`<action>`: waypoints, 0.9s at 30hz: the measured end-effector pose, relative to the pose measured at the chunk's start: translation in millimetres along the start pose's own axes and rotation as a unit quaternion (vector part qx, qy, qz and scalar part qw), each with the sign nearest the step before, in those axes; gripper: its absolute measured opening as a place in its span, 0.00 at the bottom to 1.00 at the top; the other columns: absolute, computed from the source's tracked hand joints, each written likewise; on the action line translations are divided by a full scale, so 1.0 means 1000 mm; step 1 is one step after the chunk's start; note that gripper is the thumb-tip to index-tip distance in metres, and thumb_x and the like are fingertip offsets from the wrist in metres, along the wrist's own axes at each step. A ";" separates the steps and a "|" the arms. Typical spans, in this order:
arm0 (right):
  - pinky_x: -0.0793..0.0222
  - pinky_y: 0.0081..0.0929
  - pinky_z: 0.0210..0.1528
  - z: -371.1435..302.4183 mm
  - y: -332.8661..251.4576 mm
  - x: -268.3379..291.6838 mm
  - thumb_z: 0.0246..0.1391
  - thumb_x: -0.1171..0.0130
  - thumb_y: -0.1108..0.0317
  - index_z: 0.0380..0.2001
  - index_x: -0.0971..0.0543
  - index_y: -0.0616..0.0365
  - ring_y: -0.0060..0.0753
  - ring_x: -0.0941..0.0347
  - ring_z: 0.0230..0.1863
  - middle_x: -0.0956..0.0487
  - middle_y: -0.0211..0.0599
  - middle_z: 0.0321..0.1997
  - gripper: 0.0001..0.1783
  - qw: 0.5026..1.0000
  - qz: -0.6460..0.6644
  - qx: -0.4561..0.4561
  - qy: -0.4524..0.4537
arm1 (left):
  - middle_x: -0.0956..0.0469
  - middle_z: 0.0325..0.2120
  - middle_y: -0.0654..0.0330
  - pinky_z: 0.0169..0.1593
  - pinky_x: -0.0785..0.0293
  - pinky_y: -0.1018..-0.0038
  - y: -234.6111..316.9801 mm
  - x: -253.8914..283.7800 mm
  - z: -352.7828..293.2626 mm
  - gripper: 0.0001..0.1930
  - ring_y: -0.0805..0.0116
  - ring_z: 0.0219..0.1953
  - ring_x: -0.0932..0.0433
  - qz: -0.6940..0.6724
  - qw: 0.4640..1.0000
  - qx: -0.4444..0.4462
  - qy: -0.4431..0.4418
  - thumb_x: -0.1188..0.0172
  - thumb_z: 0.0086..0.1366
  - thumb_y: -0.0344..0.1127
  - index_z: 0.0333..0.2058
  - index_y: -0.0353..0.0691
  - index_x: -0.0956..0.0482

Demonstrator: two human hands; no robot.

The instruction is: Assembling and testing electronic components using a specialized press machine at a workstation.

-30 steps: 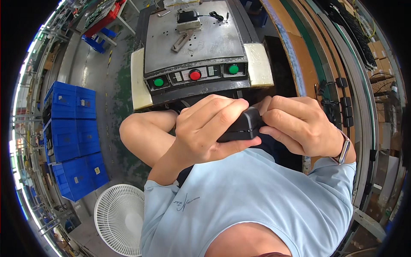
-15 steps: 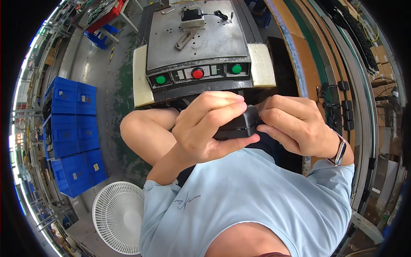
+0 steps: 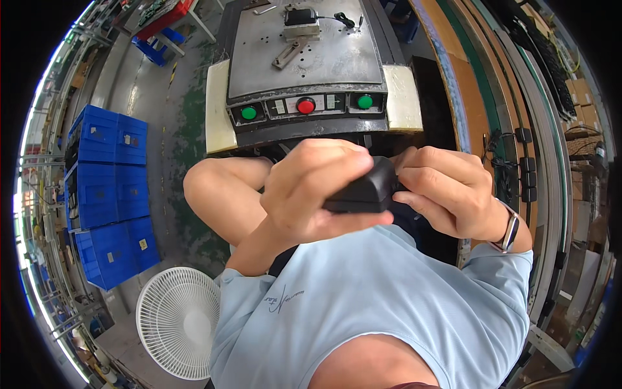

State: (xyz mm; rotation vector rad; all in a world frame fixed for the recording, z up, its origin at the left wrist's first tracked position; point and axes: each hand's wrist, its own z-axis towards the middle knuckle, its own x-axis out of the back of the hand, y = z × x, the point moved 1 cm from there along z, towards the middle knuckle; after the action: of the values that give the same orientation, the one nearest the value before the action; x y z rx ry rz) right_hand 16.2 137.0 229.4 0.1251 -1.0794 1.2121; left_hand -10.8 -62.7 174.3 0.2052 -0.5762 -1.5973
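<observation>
Your left hand (image 3: pixel 301 188), slightly blurred, wraps the glossy black plastic box with rounded edges (image 3: pixel 364 190), its fingers over the top and its thumb along the underside, so the box is gripped between them. You have it above your lap, a little beyond the near edge of the flat grey metal worktop (image 3: pixel 337 68), on your side and right of that edge's middle. Your right hand (image 3: pixel 447 191) is curled, thumb and fingertips drawn together at the box's right end; whether they pinch a small part there is hidden. A silver wristwatch with a pale band (image 3: pixel 511 232) circles your right wrist.

Toward the far edge of the worktop, a black rectangular power adapter (image 3: pixel 300 17) sits on a silver metal block (image 3: pixel 302 30), its thin black cable (image 3: pixel 343 20) reaching toward the right edge. A slotted grey metal bar (image 3: pixel 289 55) lies nearer you, left of the middle, and a bent silver hex key (image 3: pixel 264 10) rests by the far left corner. Below the near edge, a round red button (image 3: pixel 305 105) stands between two round green buttons (image 3: pixel 365 102). Cream-coloured padded blocks (image 3: pixel 403 97) flank the near corners.
</observation>
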 end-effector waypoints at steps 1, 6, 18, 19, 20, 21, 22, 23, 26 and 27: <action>0.42 0.23 0.20 -0.001 0.000 -0.002 0.52 0.39 0.75 0.27 0.26 0.61 0.30 0.40 0.19 0.30 0.34 0.26 0.05 1.000 -0.002 0.003 -0.002 | 0.24 0.36 0.54 0.39 0.21 0.73 -0.001 0.001 -0.002 0.29 0.62 0.36 0.21 0.002 1.000 -0.002 0.003 0.21 0.42 0.40 0.40 0.31 0.23; 0.39 0.22 0.25 0.000 0.005 -0.013 0.49 0.34 0.71 0.32 0.23 0.63 0.29 0.38 0.23 0.27 0.35 0.29 0.10 0.995 0.073 -0.066 0.032 | 0.23 0.33 0.56 0.35 0.24 0.77 -0.009 0.015 -0.014 0.30 0.65 0.33 0.23 -0.044 0.996 0.067 0.048 0.21 0.42 0.45 0.38 0.32 0.22; 0.35 0.23 0.31 -0.005 0.026 -0.030 0.41 0.28 0.64 0.42 0.22 0.66 0.28 0.33 0.31 0.25 0.38 0.35 0.24 0.986 0.139 -0.095 -0.004 | 0.28 0.23 0.64 0.27 0.32 0.78 0.001 0.010 -0.007 0.24 0.73 0.23 0.33 -0.006 0.993 0.116 0.009 0.22 0.42 0.46 0.31 0.36 0.21; 0.35 0.23 0.32 -0.007 0.027 -0.032 0.41 0.27 0.64 0.42 0.22 0.66 0.28 0.32 0.31 0.25 0.38 0.35 0.25 0.981 0.159 -0.107 -0.003 | 0.28 0.23 0.64 0.28 0.32 0.78 0.002 0.010 -0.007 0.24 0.73 0.23 0.33 -0.012 0.990 0.138 0.001 0.22 0.42 0.46 0.32 0.35 0.21; 0.35 0.22 0.32 -0.008 0.028 -0.033 0.41 0.27 0.64 0.42 0.22 0.66 0.29 0.32 0.32 0.25 0.39 0.36 0.25 0.977 0.179 -0.119 -0.003 | 0.28 0.23 0.63 0.28 0.32 0.79 0.002 0.010 -0.006 0.25 0.74 0.23 0.34 -0.018 0.987 0.159 -0.006 0.22 0.42 0.46 0.32 0.35 0.21; 0.35 0.22 0.32 -0.008 0.028 -0.038 0.41 0.27 0.64 0.42 0.22 0.66 0.29 0.32 0.32 0.25 0.39 0.36 0.25 0.977 0.177 -0.115 -0.005 | 0.28 0.23 0.63 0.28 0.32 0.79 0.001 0.009 -0.006 0.25 0.74 0.23 0.34 -0.016 0.988 0.156 -0.003 0.22 0.42 0.46 0.32 0.35 0.21; 0.35 0.22 0.32 -0.007 0.027 -0.045 0.41 0.27 0.64 0.42 0.22 0.66 0.29 0.32 0.32 0.25 0.39 0.35 0.25 0.964 0.228 -0.136 0.026 | 0.28 0.23 0.63 0.28 0.32 0.79 -0.002 0.006 -0.005 0.25 0.74 0.23 0.34 -0.008 0.990 0.136 0.026 0.22 0.42 0.46 0.32 0.35 0.21; 0.35 0.22 0.33 -0.005 0.026 -0.052 0.41 0.27 0.64 0.42 0.22 0.67 0.29 0.32 0.32 0.24 0.39 0.35 0.25 0.946 0.279 -0.156 0.056 | 0.28 0.22 0.64 0.28 0.33 0.79 -0.005 0.001 -0.004 0.24 0.73 0.23 0.34 0.001 0.992 0.116 0.056 0.22 0.42 0.46 0.31 0.35 0.21; 0.35 0.22 0.33 0.000 0.028 -0.063 0.41 0.27 0.64 0.42 0.23 0.67 0.30 0.32 0.31 0.24 0.39 0.35 0.26 0.900 0.374 -0.194 0.109 | 0.29 0.21 0.64 0.28 0.33 0.79 -0.013 -0.002 0.000 0.24 0.73 0.22 0.35 0.018 0.990 0.075 0.121 0.23 0.42 0.46 0.31 0.35 0.21; 0.34 0.22 0.33 0.001 0.029 -0.063 0.41 0.28 0.64 0.42 0.23 0.67 0.30 0.32 0.31 0.24 0.39 0.34 0.25 0.914 0.353 -0.167 0.107 | 0.30 0.21 0.64 0.27 0.34 0.78 -0.013 -0.001 0.001 0.23 0.73 0.22 0.36 0.016 0.991 0.054 0.118 0.23 0.42 0.45 0.30 0.36 0.21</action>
State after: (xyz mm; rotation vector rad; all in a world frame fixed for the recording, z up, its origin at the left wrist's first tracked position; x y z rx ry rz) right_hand -4.5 104.6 171.4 -0.7068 -1.1551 1.6050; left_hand -22.5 -61.3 168.3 0.4577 -0.4807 -1.4870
